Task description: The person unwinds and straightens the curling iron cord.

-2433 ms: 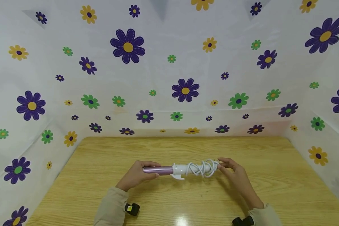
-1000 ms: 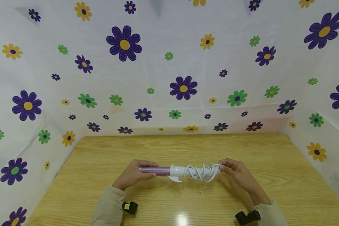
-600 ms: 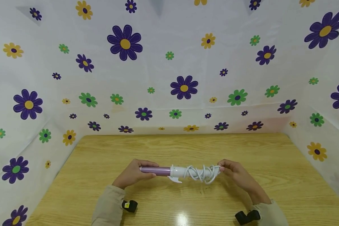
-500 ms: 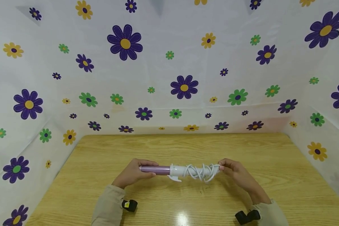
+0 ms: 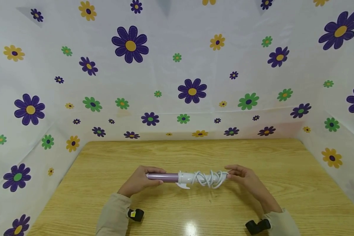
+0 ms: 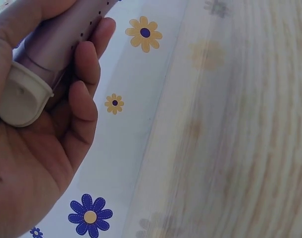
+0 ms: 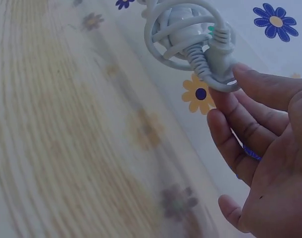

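A curling iron with a pinkish-purple barrel [image 5: 166, 177] and a white handle [image 5: 187, 178] is held level above the wooden table. My left hand [image 5: 139, 182] grips the barrel end, and in the left wrist view its fingers curl round the barrel beside the white tip cap [image 6: 25, 94]. A white clamp lever [image 5: 183, 186] juts from the near side. Loops of white power cord [image 5: 207, 179] wrap the handle. At the handle's far end my right hand [image 5: 249, 183] pinches the cord between thumb and fingertips, right by the plug [image 7: 221, 59] in the right wrist view.
The wooden table [image 5: 191, 154] extends round both hands. Behind it and along both sides stands a white flower-printed sheet [image 5: 165, 72]. Black wrist cameras [image 5: 137, 215] sit at both beige sleeves.
My right hand first drew slightly right with the cord, its loops sagging lower, then came back a little left, and the loops sit closer to the handle. The left hand keeps its grip.
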`<state>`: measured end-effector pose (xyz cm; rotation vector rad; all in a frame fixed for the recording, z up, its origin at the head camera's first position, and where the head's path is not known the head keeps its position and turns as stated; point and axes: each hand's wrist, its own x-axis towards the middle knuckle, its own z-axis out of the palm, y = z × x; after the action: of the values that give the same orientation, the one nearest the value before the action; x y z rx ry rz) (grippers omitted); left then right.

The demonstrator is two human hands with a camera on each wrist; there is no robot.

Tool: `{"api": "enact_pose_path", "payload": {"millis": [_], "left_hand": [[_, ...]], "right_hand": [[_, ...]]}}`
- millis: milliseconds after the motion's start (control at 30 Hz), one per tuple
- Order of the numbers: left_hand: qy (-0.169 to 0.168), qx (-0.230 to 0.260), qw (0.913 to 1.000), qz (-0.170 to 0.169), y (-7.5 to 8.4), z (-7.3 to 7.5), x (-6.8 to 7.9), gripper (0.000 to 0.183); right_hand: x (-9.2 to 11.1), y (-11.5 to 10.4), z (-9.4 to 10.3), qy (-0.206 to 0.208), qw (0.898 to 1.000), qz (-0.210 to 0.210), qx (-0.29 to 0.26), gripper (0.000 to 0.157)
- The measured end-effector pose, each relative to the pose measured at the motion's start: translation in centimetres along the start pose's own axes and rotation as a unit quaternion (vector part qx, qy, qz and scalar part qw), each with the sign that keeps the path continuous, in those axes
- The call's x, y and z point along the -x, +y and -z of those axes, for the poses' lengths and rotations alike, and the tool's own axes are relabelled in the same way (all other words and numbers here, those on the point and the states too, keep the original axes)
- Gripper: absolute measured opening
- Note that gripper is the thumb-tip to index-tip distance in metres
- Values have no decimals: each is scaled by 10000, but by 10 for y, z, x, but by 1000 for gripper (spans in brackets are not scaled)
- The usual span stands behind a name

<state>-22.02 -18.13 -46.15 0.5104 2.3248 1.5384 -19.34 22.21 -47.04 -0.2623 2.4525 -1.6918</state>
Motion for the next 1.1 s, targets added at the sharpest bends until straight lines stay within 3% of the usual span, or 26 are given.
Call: {"api": "enact_pose_path", "payload": {"millis": [233,533,700,867,1100], "left_hand": [[-20,-35,10000,11,0,0,1,38],[14,-34,10000,9,1,0,0,38],[111,-72,9999,13,3,3,2,38],[103,-48,9999,-7,3,4,1,39],[118,49,9999,5,0,3,0,39]], "right_hand": [[-5,5,0,-254,9991,-278,213,46],[-4,1,1,120,9977,-237,623,32],[-1,-4,4,284,9990,-238,255,28],[0,-3,5,188,9995,-230,-77,31],[1,1,2,72,9990,87,-422,34]]}}
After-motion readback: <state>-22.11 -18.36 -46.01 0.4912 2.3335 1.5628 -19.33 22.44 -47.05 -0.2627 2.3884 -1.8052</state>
